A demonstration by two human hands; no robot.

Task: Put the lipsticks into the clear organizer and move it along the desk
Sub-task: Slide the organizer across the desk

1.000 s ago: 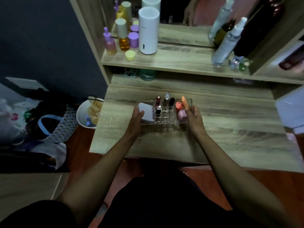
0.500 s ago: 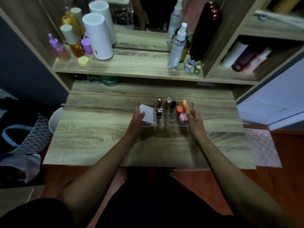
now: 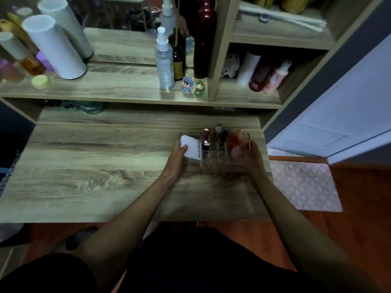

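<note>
The clear organizer (image 3: 215,158) sits on the wooden desk (image 3: 95,172), close to its right edge. Several lipsticks (image 3: 206,136) stand upright in its middle slots. A white box (image 3: 191,149) fills its left end, and orange and pink sponges (image 3: 233,144) fill its right end. My left hand (image 3: 176,161) grips the organizer's left side, thumb on the white box. My right hand (image 3: 252,159) grips its right side. The organizer looks blurred from motion.
A shelf (image 3: 105,89) above the desk carries a white cylinder (image 3: 55,47), a spray bottle (image 3: 164,60), a dark red bottle (image 3: 204,37) and two small figurines (image 3: 193,86). Right of the desk are a pink mat (image 3: 304,185) and a white door (image 3: 338,115).
Both hands have carried the organizer to the right along the desk, from about its middle to near its right edge. The head view has swung right with it.
</note>
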